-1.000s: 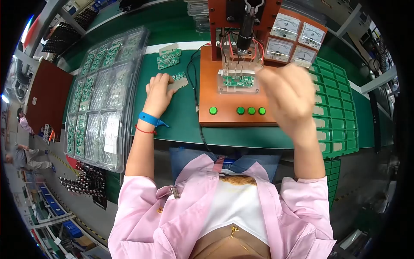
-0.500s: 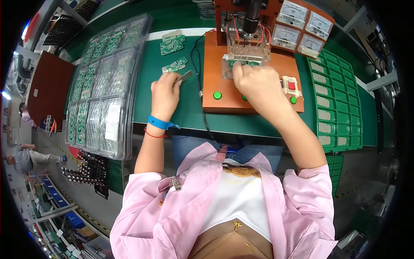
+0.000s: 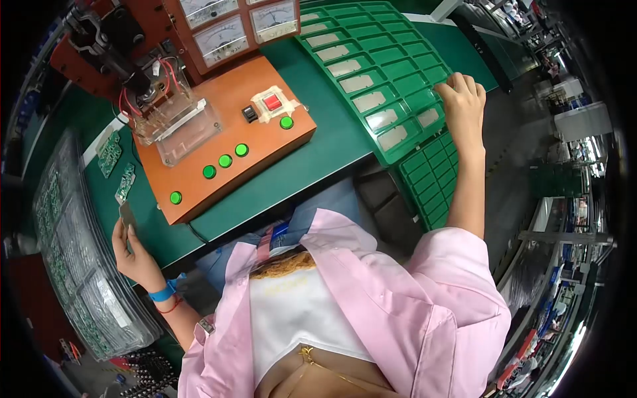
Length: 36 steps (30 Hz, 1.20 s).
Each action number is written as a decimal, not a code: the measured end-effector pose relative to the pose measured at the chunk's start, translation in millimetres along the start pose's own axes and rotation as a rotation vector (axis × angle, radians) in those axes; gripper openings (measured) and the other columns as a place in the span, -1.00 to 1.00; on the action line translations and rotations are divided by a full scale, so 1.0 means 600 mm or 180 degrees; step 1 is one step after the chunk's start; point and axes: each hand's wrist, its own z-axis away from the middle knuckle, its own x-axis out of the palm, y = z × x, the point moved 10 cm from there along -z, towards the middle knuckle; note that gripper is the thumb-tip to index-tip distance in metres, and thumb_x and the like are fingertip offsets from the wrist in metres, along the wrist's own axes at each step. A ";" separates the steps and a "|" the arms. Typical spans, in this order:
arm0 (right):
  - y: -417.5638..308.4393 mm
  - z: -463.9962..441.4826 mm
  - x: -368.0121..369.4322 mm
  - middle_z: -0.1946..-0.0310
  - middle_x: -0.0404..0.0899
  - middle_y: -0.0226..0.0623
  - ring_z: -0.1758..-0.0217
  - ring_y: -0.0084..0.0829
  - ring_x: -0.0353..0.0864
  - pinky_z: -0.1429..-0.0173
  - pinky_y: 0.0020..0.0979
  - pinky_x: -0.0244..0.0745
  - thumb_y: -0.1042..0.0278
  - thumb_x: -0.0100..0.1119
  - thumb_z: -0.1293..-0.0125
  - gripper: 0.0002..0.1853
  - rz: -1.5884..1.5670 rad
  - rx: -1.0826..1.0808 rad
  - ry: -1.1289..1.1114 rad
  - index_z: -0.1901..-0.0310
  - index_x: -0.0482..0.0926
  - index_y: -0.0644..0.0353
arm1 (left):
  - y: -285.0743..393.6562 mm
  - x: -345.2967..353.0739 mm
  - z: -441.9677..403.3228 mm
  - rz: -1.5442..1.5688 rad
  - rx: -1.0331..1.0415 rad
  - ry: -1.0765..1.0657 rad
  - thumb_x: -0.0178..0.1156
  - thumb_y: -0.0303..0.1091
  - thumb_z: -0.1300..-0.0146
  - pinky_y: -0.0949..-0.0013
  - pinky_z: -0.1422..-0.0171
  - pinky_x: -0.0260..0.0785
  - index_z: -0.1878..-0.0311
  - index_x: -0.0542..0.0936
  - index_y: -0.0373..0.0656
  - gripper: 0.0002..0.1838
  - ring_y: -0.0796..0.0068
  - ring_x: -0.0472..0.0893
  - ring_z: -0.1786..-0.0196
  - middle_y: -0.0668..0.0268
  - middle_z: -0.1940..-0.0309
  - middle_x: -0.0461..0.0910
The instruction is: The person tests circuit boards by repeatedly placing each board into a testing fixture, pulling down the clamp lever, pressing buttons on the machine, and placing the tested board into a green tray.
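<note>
My left hand (image 3: 137, 257) pinches a small circuit board (image 3: 127, 215), its plain greyish side showing, just below another green board (image 3: 125, 182) lying on the bench. My right hand (image 3: 462, 99) is at the right edge of the green compartment tray (image 3: 406, 87), fingers curled down over a compartment; what they hold, if anything, is hidden. Pale boards (image 3: 369, 101) lie along the tray's left column, and a single one (image 3: 428, 118) sits near my right wrist. On the orange test machine (image 3: 229, 136), the clear fixture plate (image 3: 190, 132) shows no board on it.
Stacked clear plastic trays (image 3: 89, 265) with many boards stand at the left. Analog meters (image 3: 222, 41) and a press head (image 3: 136, 83) rise behind the machine, which carries several green buttons (image 3: 225, 161) and a red switch (image 3: 273, 101). A second green tray (image 3: 428, 179) sits lower, beside the bench.
My right hand has left the machine's fixture and moved right to the green tray; the board there is gone. My left hand still holds its board, now nearer the bench edge. The view has turned right.
</note>
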 end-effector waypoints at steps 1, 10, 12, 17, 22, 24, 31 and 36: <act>0.014 0.008 0.021 0.36 0.44 -0.41 0.13 -0.37 0.48 -0.05 -0.27 0.31 0.54 0.17 0.03 -0.84 -0.0087 -0.0099 -0.0173 0.38 0.66 0.08 | 0.008 0.001 -0.002 0.0077 -0.0006 0.0043 0.08 -0.49 -0.37 0.45 -0.07 0.40 -0.01 0.57 -0.38 -0.78 0.53 0.59 0.09 0.22 0.15 0.65; -0.021 -0.016 0.049 0.13 0.53 -0.32 -0.02 -0.28 0.50 -0.13 -0.20 0.32 0.61 0.20 -0.11 -0.66 -0.1079 0.0182 -0.0292 0.04 0.61 0.13 | 0.187 0.038 0.005 -0.0224 0.1270 -0.0214 0.12 -0.68 -0.25 0.35 -0.08 0.45 0.09 0.62 -0.34 -0.80 0.34 0.66 0.11 0.15 0.19 0.68; -0.062 -0.034 -0.009 0.10 0.53 -0.26 0.02 -0.24 0.52 -0.08 -0.21 0.35 0.63 0.16 -0.16 -0.64 -0.1730 0.0454 0.0417 -0.01 0.59 0.11 | 0.252 0.057 0.014 -0.0349 0.2067 -0.0367 0.13 -0.75 -0.18 0.31 -0.14 0.44 0.08 0.61 -0.34 -0.74 0.24 0.66 0.05 0.09 0.14 0.67; -0.230 -0.027 -0.042 0.23 0.59 -0.26 0.13 -0.26 0.55 -0.03 -0.28 0.37 0.72 0.15 -0.08 -0.62 -0.2246 0.0126 0.1403 0.05 0.63 0.16 | 0.314 0.132 0.013 -0.0663 0.2999 -0.0783 0.14 -0.72 -0.03 0.20 -0.08 0.47 0.01 0.58 -0.30 -0.61 0.17 0.64 -0.03 0.13 0.07 0.65; -0.231 -0.037 0.034 0.26 0.62 -0.23 0.20 -0.32 0.60 0.10 -0.36 0.47 0.65 0.12 -0.20 -0.78 -0.3431 0.1211 0.1191 0.14 0.65 0.23 | 0.309 0.194 -0.008 -0.0960 0.2976 -0.1161 0.10 -0.65 -0.01 0.20 -0.01 0.47 0.05 0.56 -0.32 -0.64 0.15 0.64 0.10 0.13 0.17 0.65; -0.226 -0.033 0.063 0.29 0.63 -0.22 0.23 -0.35 0.62 0.15 -0.41 0.49 0.60 0.08 -0.27 -0.83 -0.3428 0.1393 0.1126 0.17 0.65 0.27 | 0.304 0.202 -0.010 -0.0942 0.2945 -0.1217 0.11 -0.62 0.00 0.20 -0.02 0.46 0.04 0.56 -0.32 -0.63 0.14 0.63 0.11 0.12 0.17 0.65; -0.227 -0.026 0.079 0.32 0.62 -0.23 0.26 -0.39 0.61 0.16 -0.42 0.49 0.62 0.05 -0.27 -0.81 -0.3510 0.1493 0.0995 0.17 0.65 0.29 | 0.278 0.203 0.008 -0.1088 0.2303 -0.1565 0.17 -0.27 -0.26 0.00 -0.40 0.17 -0.22 0.41 -0.28 -0.50 0.08 0.41 -0.27 0.00 -0.18 0.45; -0.241 -0.029 0.070 0.31 0.61 -0.23 0.27 -0.39 0.61 0.16 -0.41 0.49 0.65 0.04 -0.26 -0.79 -0.3471 0.1293 0.0964 0.15 0.65 0.28 | 0.265 0.195 0.015 -0.1346 0.2112 -0.1456 0.15 -0.21 -0.28 -0.12 -0.41 0.09 -0.32 0.34 -0.20 -0.43 0.12 0.36 -0.34 0.10 -0.27 0.40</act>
